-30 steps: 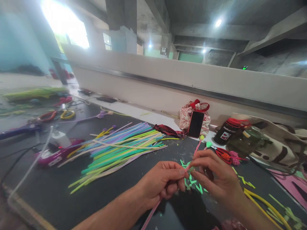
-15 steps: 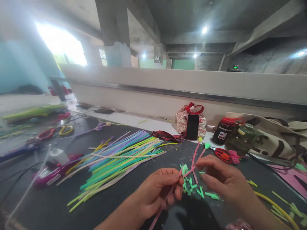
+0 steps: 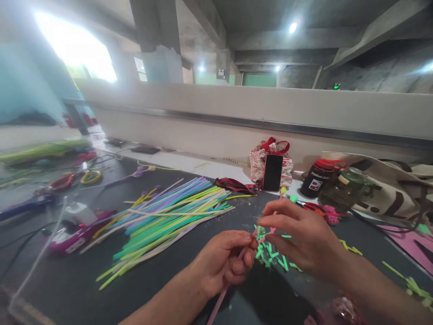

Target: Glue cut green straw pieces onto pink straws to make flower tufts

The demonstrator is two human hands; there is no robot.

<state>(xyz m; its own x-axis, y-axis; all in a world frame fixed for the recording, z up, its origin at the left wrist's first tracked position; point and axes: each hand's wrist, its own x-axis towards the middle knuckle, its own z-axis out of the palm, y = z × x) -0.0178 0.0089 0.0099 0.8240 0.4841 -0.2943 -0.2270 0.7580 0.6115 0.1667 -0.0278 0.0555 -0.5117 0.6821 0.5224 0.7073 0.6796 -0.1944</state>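
My left hand [image 3: 225, 259] is closed in a pinch on a pink pipe cleaner [image 3: 218, 304], whose long end hangs down toward the table's near edge. Close to its upper tip, my right hand [image 3: 306, 234] has its fingers apart and reaches over the spot. Short cut green pieces [image 3: 269, 256] lie scattered just beyond and below the fingertips. Behind my right hand, a yellow tip [image 3: 283, 191] and a green tip [image 3: 293, 198] show; the pink stems under them are mostly covered by that hand.
Left of my hands lies a pile of coloured pipe cleaners [image 3: 172, 221]. A phone [image 3: 272, 173] leans on a patterned bag [image 3: 257, 161]. Farther right stand a dark bottle [image 3: 316, 180] and a green jug [image 3: 343, 189]. A purple glue gun [image 3: 76, 232] lies left.
My right hand has lifted and shifted left toward the left fingertips, now covering the pink stems. My left hand keeps its pinch. The view has tilted slightly.
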